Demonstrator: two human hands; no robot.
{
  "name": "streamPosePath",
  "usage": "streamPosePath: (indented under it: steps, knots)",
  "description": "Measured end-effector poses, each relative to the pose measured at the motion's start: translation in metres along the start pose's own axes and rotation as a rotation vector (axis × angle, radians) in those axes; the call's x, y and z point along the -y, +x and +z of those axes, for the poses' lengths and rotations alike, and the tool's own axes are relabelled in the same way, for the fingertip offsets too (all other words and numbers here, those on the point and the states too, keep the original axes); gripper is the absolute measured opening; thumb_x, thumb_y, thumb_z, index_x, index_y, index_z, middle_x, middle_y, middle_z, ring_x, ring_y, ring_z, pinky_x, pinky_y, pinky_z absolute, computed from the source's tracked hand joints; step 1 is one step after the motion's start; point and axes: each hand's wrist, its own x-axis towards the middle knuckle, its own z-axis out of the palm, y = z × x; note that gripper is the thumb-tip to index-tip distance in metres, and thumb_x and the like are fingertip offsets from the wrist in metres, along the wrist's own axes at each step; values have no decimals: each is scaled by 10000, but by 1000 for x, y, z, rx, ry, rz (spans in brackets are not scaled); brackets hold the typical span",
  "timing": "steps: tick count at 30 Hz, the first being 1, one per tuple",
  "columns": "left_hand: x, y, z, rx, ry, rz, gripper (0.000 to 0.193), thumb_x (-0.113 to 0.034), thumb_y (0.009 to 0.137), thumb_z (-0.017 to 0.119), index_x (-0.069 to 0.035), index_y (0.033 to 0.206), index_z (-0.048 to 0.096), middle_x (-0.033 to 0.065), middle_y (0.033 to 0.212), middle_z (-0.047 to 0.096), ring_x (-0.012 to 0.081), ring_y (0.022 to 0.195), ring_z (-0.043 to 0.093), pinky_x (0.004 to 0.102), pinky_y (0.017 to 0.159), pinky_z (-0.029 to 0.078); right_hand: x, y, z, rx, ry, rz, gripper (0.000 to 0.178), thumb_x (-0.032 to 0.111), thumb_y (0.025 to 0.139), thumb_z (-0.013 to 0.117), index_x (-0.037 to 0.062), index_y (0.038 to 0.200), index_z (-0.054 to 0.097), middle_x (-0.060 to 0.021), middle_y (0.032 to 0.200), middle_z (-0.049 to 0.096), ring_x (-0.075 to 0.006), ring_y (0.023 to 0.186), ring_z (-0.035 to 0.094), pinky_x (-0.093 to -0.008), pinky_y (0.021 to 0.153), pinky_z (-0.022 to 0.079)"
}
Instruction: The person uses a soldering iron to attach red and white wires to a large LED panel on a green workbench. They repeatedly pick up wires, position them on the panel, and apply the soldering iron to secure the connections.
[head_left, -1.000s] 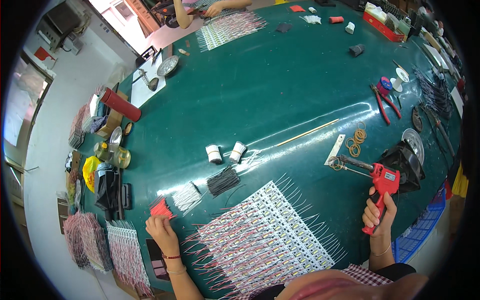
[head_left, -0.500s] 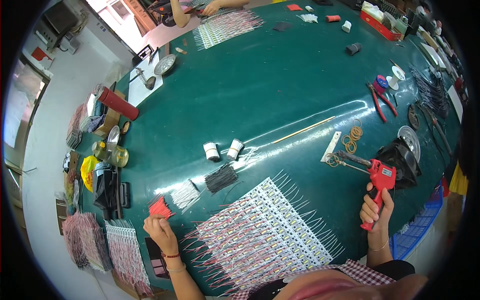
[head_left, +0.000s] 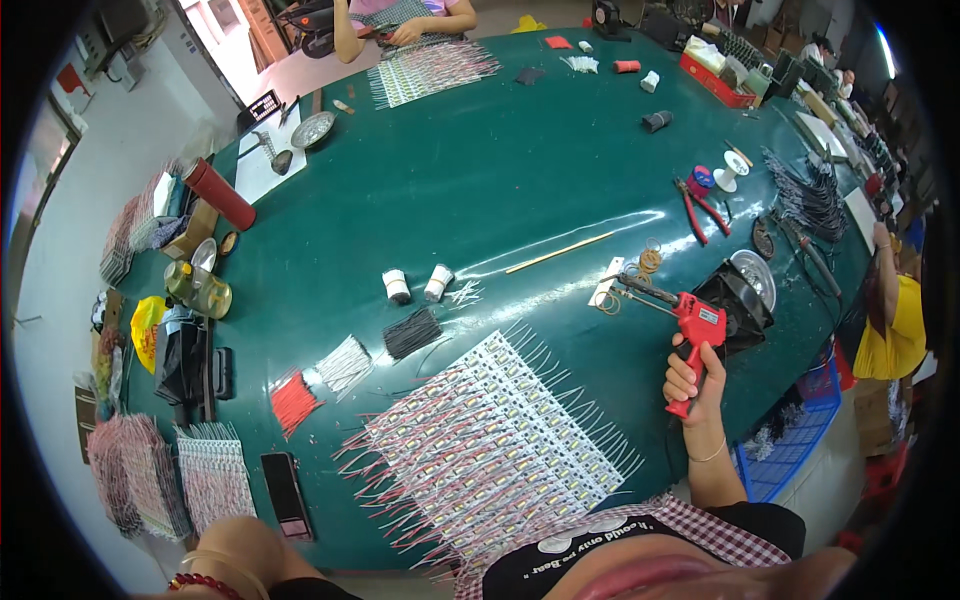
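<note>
My right hand (head_left: 697, 382) is wrapped round the handle of a red soldering gun (head_left: 702, 322), whose tip points left over the table. My left hand is out of view; only its bent forearm (head_left: 245, 545), with bracelets at the wrist, shows at the lower left. In front of me lies a white panel of small circuit boards (head_left: 490, 445), with red and white wires along one side and pale wires along the other. Left of it are piles of short red wires (head_left: 294, 402), white wires (head_left: 345, 367) and black wires (head_left: 411, 334).
Two wrapped wire bundles (head_left: 396, 287) stand beyond the piles. A phone (head_left: 286, 495) lies left of the panel. Rubber bands (head_left: 650, 262), a thin stick (head_left: 560, 252) and red-handled pliers (head_left: 703, 212) lie farther right. Another person's hand (head_left: 408, 32) is above a similar panel (head_left: 415, 80).
My left hand has left the red wire pile and withdrawn past the lower left edge. The view has shifted, with the table's contents now farther left; my right hand still holds the soldering gun.
</note>
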Motion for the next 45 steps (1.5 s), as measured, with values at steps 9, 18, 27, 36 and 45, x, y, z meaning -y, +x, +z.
streamPosePath:
  steps: [9, 18, 27, 36, 45]
  knots:
    - [-9, 20, 10, 114, -22, -4, 445, -412, 870, 615, -118, 1203, 587, 112, 1279, 506, 278, 1154, 466, 460, 944, 400, 1, 0, -1, 72, 10, 28, 384, 346, 969, 480, 21, 1173, 461, -22, 611, 412, -101, 445, 390, -260, 454, 364]
    - [-22, 36, 10, 140, -28, 8, 437, -409, 878, 606, -109, 1193, 581, 107, 1262, 506, 266, 1128, 473, 443, 928, 402, 1, 1, -3, 75, 25, -1, 375, 335, 970, 477, 10, 1157, 488, -23, 612, 415, -109, 449, 389, -281, 461, 379]
    - [-21, 47, 15, 183, -87, 9, 429, -406, 886, 597, -99, 1184, 574, 103, 1245, 507, 254, 1101, 480, 427, 912, 404, -2, 3, -8, 65, 26, 0, 393, 356, 948, 505, 16, 1146, 498, -14, 612, 411, -93, 441, 375, -253, 438, 351]
    - [6, 41, 41, 240, -184, 28, 422, -404, 893, 588, -89, 1175, 568, 99, 1228, 508, 243, 1074, 486, 410, 897, 406, -3, 4, -5, 136, 16, 31, 368, 317, 948, 508, 2, 1140, 505, -17, 611, 430, -111, 460, 410, -282, 487, 395]
    - [20, 39, 57, 268, -300, 37, 416, -401, 901, 579, -80, 1165, 562, 95, 1210, 508, 231, 1047, 493, 394, 881, 408, -9, 0, -5, 108, 12, 58, 371, 326, 945, 515, 7, 1133, 502, -11, 606, 427, -102, 463, 407, -278, 491, 401]
